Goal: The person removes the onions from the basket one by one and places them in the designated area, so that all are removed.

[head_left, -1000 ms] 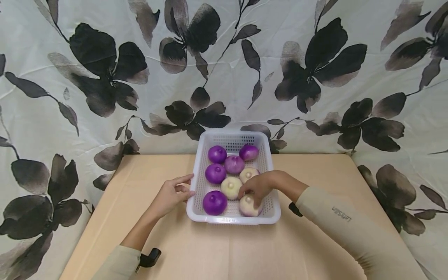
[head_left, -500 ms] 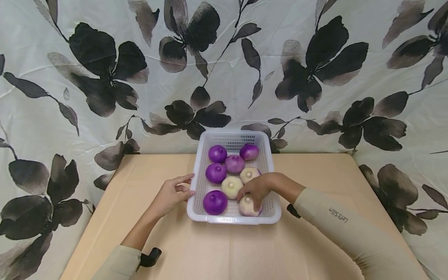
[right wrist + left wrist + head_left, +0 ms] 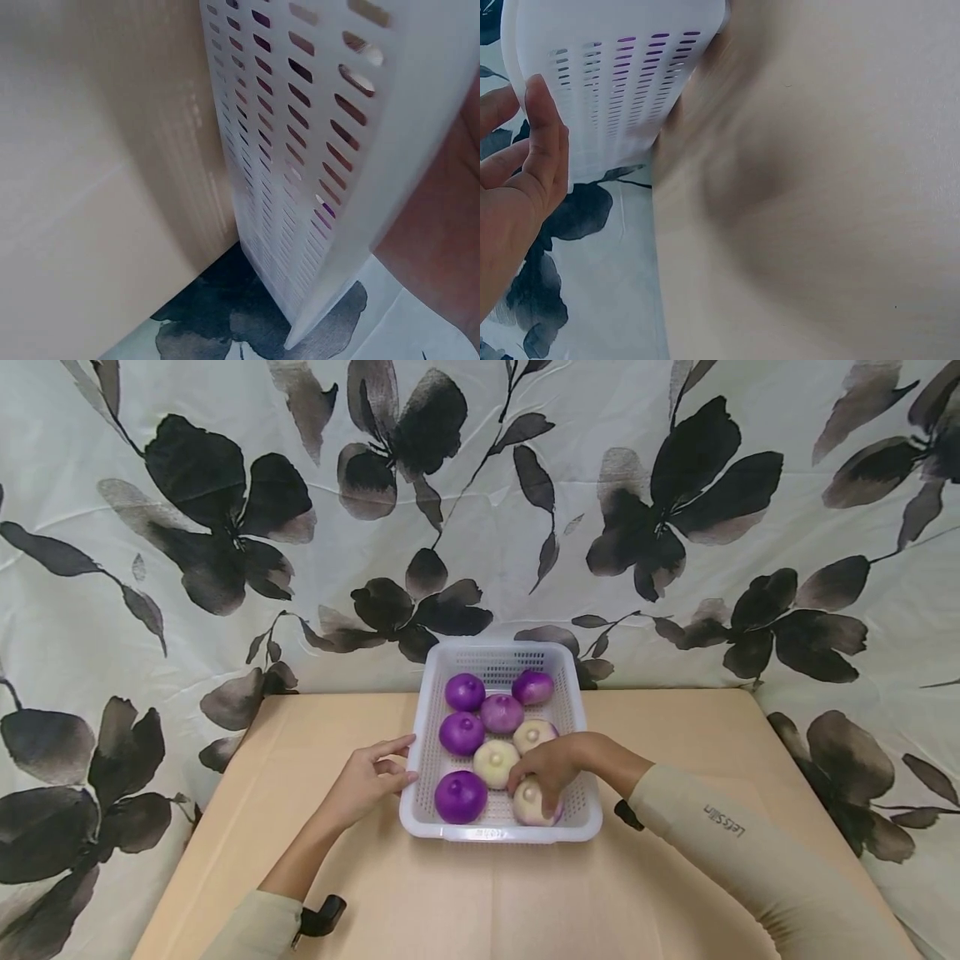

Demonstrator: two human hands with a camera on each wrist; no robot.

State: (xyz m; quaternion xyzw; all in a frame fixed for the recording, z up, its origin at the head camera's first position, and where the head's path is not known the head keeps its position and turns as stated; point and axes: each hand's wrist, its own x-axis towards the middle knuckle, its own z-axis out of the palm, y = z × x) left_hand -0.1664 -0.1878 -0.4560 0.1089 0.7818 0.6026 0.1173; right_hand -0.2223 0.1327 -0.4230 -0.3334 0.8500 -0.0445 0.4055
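Note:
A white perforated plastic basket [image 3: 501, 832] holds several purple onions [image 3: 460, 797] on its left and far sides. Two onions with pale tops, a creamy one [image 3: 496, 764] and another behind it [image 3: 535, 732], lie nearer the right. My right hand [image 3: 551, 767] reaches over the right rim, its fingers and thumb curled round a pale-topped onion [image 3: 534, 806] in the near right corner. At the left rim, my left hand [image 3: 367, 781] touches the basket with its fingertips; the left wrist view shows a digit against the slotted outer wall [image 3: 615, 82]. The right wrist view shows the other slotted wall [image 3: 292, 112], with the held onion hidden.
The basket stands on a light wooden table [image 3: 487, 902], near its far edge. A white cloth with dark flowers [image 3: 525, 602] hangs behind and around the table. Black straps with small devices [image 3: 322, 916] sit on both wrists.
The right forearm has shifted slightly left since the first frame, with the hand staying on the same onion. The left hand, basket and onions keep their places; the head view tips slightly.

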